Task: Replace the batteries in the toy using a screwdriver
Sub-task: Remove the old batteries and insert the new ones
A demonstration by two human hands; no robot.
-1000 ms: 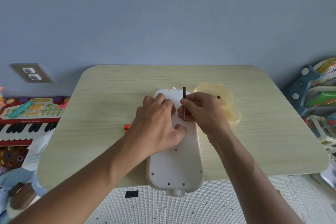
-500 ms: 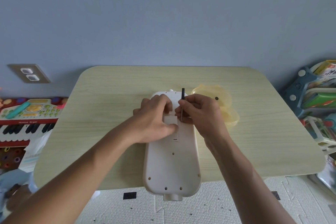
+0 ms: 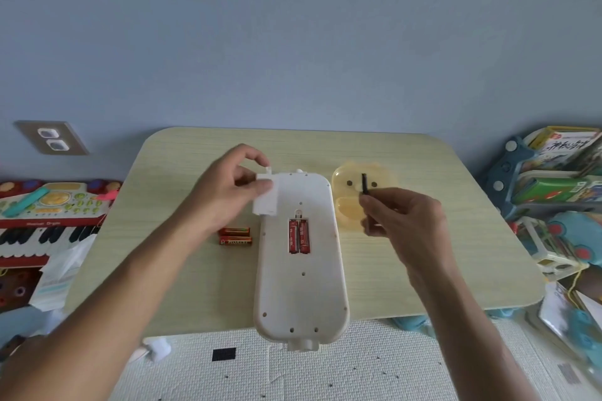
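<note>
One long white plastic toy (image 3: pixel 301 273) with rounded ends is lying back-side up on the pale wood-grain table (image 3: pixel 456 254), and its near end hangs a bit over the table's front edge. The battery bay in the middle of it is open, with two red batteries (image 3: pixel 298 235) sitting side by side inside, lengthwise along the toy. Two more red batteries (image 3: pixel 235 236) lie on the table just left of the toy, parallel to each other and crossways to the ones in the bay. So four batteries total that I can count.

The left hand (image 3: pixel 228 198) is lifted above the toy's far left corner, thumb and fingers pinched on one small white rectangular battery cover (image 3: pixel 265 200), the other fingers loosely curled. The right hand (image 3: pixel 404 218) is off to the right of the toy, fingers closed around one thin black screwdriver (image 3: pixel 365 192) that's held roughly upright, handle end poking out above the fingers.

Behind that hand there's one translucent yellow plastic piece (image 3: pixel 384 176) on the table, right beside the toy's far right corner. Can't tell what it actually is, but it has two dark dots on it.
</note>
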